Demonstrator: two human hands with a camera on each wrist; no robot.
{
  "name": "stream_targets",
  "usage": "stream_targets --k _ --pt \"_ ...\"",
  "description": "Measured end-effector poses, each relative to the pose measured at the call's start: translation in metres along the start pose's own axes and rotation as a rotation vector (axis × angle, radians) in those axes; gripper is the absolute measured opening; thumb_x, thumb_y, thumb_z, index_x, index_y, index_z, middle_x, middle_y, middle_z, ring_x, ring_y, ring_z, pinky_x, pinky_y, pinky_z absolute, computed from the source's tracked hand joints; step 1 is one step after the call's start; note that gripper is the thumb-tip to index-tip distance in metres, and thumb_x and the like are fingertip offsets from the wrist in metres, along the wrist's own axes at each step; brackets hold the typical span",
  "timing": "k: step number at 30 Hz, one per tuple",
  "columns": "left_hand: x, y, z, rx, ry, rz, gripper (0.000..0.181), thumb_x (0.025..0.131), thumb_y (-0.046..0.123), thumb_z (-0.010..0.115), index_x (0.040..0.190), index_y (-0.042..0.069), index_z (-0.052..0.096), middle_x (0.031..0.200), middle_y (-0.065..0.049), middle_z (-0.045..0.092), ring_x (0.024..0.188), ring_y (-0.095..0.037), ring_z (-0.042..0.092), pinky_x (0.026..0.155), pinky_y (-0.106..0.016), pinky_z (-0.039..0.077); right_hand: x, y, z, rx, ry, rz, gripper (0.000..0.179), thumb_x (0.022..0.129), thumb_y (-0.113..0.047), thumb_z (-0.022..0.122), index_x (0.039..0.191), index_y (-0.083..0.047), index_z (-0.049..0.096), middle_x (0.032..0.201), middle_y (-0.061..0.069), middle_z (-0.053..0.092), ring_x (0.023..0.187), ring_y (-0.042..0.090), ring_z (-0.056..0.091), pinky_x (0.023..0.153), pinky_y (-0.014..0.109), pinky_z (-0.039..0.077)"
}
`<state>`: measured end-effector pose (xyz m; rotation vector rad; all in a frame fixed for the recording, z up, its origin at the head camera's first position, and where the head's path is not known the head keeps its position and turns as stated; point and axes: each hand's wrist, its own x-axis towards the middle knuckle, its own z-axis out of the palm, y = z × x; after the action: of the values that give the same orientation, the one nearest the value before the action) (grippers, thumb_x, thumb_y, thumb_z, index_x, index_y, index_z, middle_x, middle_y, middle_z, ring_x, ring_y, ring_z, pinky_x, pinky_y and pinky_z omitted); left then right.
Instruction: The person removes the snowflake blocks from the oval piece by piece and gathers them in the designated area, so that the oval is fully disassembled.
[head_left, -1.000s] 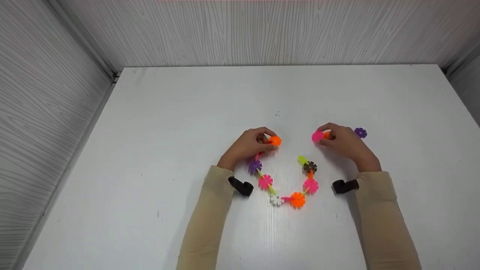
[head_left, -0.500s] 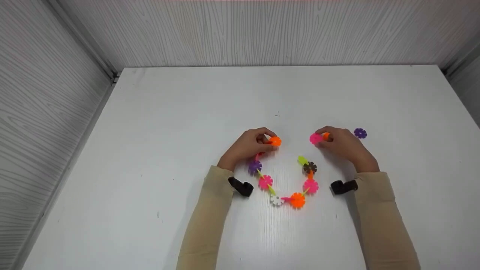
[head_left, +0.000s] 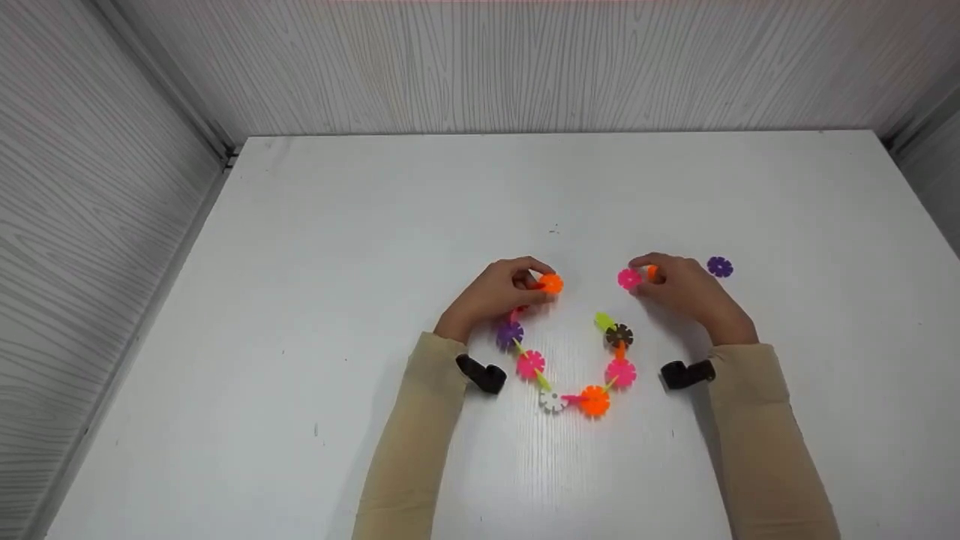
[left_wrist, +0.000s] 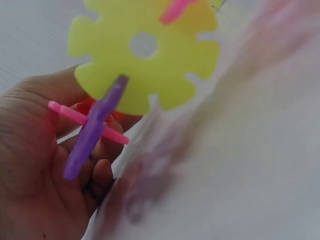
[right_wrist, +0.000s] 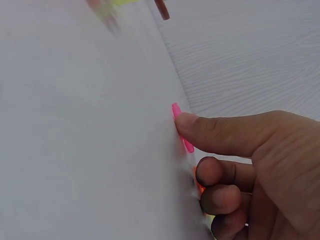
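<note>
The left hand (head_left: 499,294) pinches an orange disc (head_left: 551,283) between thumb and index finger. The right hand (head_left: 686,289) grips a pink disc (head_left: 629,279) between thumb tip and finger, its other fingers curled inward; a second orange disc (head_left: 654,273) shows at those fingers, partly covered. The two hands are apart, above the mouth of a U-shaped chain (head_left: 530,364) on the bench (head_left: 360,225). The chain's thin, plastic-looking discs have scalloped, slotted rims and interlock at angles, in purple, pink, white, orange, brown and yellow-green. Close up, a yellow disc (left_wrist: 145,70) shows a round central hole and a smooth, slightly translucent face, a purple disc (left_wrist: 92,135) slotted into it edge-on. A loose purple disc (head_left: 720,267) lies flat just beside the right hand. Behind the smooth white bench stands a grey wood-grained wall (head_left: 480,67).
</note>
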<state>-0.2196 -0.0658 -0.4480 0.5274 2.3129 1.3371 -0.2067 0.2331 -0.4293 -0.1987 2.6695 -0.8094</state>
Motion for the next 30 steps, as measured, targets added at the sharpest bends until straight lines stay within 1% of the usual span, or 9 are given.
stream_targets --k 3,6,11,16,20,26,28,30 --pt "-0.001 -0.001 -0.001 -0.005 -0.017 0.009 0.034 0.089 0.027 0.067 0.123 0.022 0.064 0.094 -0.002 0.06 0.076 -0.013 0.05 0.069 -0.022 0.045 0.002 -0.001 -0.001 0.032 0.026 -0.021 0.039 0.096 -0.021 0.056 0.134 -0.011 0.055 0.084 0.008 0.049 0.078 0.022 0.045 0.067 0.031 0.038" --pt "-0.001 -0.002 -0.002 -0.014 -0.029 0.015 0.035 0.09 0.023 0.064 0.125 0.021 0.064 0.093 -0.003 0.06 0.074 -0.013 0.049 0.067 -0.022 0.044 0.004 -0.004 -0.001 0.059 0.054 -0.045 0.037 0.097 -0.02 0.056 0.132 -0.01 0.056 0.08 0.008 0.05 0.071 0.021 0.044 0.063 0.03 0.038" --pt "-0.003 -0.002 -0.004 -0.009 -0.023 0.012 0.036 0.089 0.022 0.063 0.125 0.021 0.063 0.095 -0.004 0.063 0.073 -0.013 0.053 0.068 -0.022 0.047 0.006 -0.01 0.002 0.078 0.065 -0.063 0.038 0.097 -0.025 0.058 0.132 -0.012 0.056 0.083 0.009 0.055 0.073 0.021 0.047 0.065 0.029 0.041" --pt "-0.003 -0.003 -0.004 -0.041 -0.014 -0.007 0.03 0.088 0.022 0.066 0.117 0.016 0.063 0.097 -0.006 0.066 0.074 -0.013 0.057 0.07 -0.023 0.048 0.007 -0.016 0.004 0.093 0.068 -0.079 0.042 0.096 -0.027 0.059 0.135 -0.013 0.053 0.089 0.011 0.058 0.076 0.022 0.049 0.068 0.028 0.043" --pt "-0.003 -0.004 -0.003 -0.076 -0.002 -0.012 0.024 0.087 0.02 0.067 0.108 0.012 0.061 0.094 -0.004 0.066 0.074 -0.012 0.056 0.072 -0.023 0.048 0.007 -0.02 0.006 0.103 0.062 -0.094 0.044 0.096 -0.029 0.059 0.137 -0.013 0.052 0.096 0.012 0.06 0.079 0.022 0.051 0.07 0.028 0.045" --pt "-0.002 -0.004 -0.003 -0.047 0.019 0.005 0.017 0.086 0.021 0.068 0.096 0.011 0.06 0.082 0.0 0.06 0.07 -0.012 0.052 0.068 -0.023 0.044 0.008 -0.027 0.01 0.115 0.06 -0.119 0.044 0.096 -0.031 0.059 0.136 -0.014 0.053 0.102 0.013 0.063 0.084 0.023 0.055 0.074 0.03 0.046" --pt "-0.002 -0.004 -0.003 -0.032 0.024 0.007 0.016 0.087 0.022 0.068 0.095 0.011 0.061 0.083 -0.001 0.06 0.072 -0.012 0.051 0.068 -0.023 0.044 0.008 -0.028 0.012 0.12 0.063 -0.13 0.044 0.096 -0.032 0.059 0.136 -0.013 0.053 0.102 0.013 0.063 0.085 0.024 0.055 0.075 0.031 0.045" --pt "-0.001 -0.003 -0.003 -0.016 0.029 0.005 0.014 0.087 0.022 0.067 0.096 0.011 0.063 0.088 -0.002 0.063 0.075 -0.012 0.053 0.071 -0.022 0.045 0.007 -0.03 0.014 0.121 0.065 -0.14 0.044 0.096 -0.032 0.059 0.136 -0.013 0.053 0.102 0.012 0.063 0.087 0.023 0.054 0.076 0.032 0.045"
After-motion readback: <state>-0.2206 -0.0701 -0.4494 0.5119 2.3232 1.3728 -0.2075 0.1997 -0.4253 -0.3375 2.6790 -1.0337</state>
